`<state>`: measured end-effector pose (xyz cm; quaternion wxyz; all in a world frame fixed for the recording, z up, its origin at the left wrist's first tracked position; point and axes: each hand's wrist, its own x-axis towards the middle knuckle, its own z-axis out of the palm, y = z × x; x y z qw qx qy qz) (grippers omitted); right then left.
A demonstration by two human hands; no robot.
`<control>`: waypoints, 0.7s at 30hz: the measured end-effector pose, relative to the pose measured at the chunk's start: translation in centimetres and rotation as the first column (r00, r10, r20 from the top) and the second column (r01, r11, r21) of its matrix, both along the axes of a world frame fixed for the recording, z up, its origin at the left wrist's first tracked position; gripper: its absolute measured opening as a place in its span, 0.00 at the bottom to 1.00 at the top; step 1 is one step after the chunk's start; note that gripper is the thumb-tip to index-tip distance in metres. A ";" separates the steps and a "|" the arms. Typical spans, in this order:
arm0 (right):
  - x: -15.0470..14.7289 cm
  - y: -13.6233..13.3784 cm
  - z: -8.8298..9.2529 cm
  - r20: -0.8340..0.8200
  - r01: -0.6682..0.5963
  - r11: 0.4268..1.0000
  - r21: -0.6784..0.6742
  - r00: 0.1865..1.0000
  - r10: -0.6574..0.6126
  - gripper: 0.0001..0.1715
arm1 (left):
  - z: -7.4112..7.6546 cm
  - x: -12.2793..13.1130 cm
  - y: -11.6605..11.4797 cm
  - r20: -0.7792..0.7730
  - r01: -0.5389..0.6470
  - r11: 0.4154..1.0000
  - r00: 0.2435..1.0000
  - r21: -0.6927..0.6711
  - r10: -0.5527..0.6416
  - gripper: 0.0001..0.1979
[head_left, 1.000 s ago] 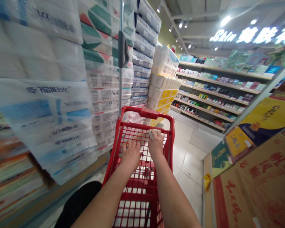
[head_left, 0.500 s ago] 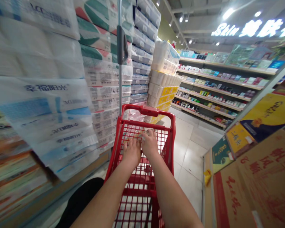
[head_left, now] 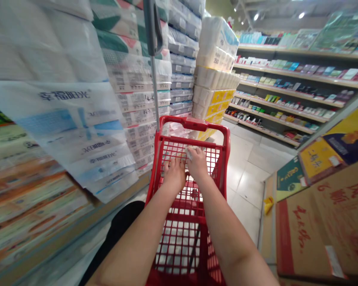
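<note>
In front of me stands a red plastic shopping basket (head_left: 191, 139) with grid walls, its near end low in the view. My left hand (head_left: 174, 174) reaches down over the mesh with its fingers stretched out, seemingly resting on it. Beside it, my right hand (head_left: 197, 161) is closed around a crumpled white tissue (head_left: 188, 152), pressed close to the same grid. Most of the tissue is hidden under the fingers. A grey pole with a dark grip (head_left: 153, 35) rises at the basket's far left corner.
Tall stacks of packaged toilet paper (head_left: 83, 119) line the left side. More white and yellow packs (head_left: 216, 71) stand ahead. Shelves of small boxed goods (head_left: 286, 71) are at the back right. Cardboard boxes (head_left: 322, 222) flank the right, beside the tiled floor (head_left: 241, 167).
The view has tilted down and turned left, so basket and hands sit higher and farther right. Both hands stay at about the same part of the mesh.
</note>
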<state>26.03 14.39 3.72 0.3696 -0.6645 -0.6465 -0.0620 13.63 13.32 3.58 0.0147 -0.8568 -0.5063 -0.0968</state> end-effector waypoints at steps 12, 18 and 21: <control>1.6 -0.2 0.3 -0.035 0.086 0.995 0.042 0.996 -0.085 0.24 | -0.3 0.0 0.2 0.031 0.001 1.000 1.000 0.027 -0.002 0.23; 0.1 -0.4 0.1 0.018 0.037 0.999 -0.002 0.999 -0.037 0.22 | -0.4 0.1 0.2 0.007 -0.002 1.000 1.000 0.010 0.002 0.23; -0.3 -0.2 0.0 0.048 -0.060 0.998 -0.004 0.997 0.060 0.21 | -0.4 0.1 0.3 -0.002 -0.006 1.000 1.000 0.003 0.006 0.23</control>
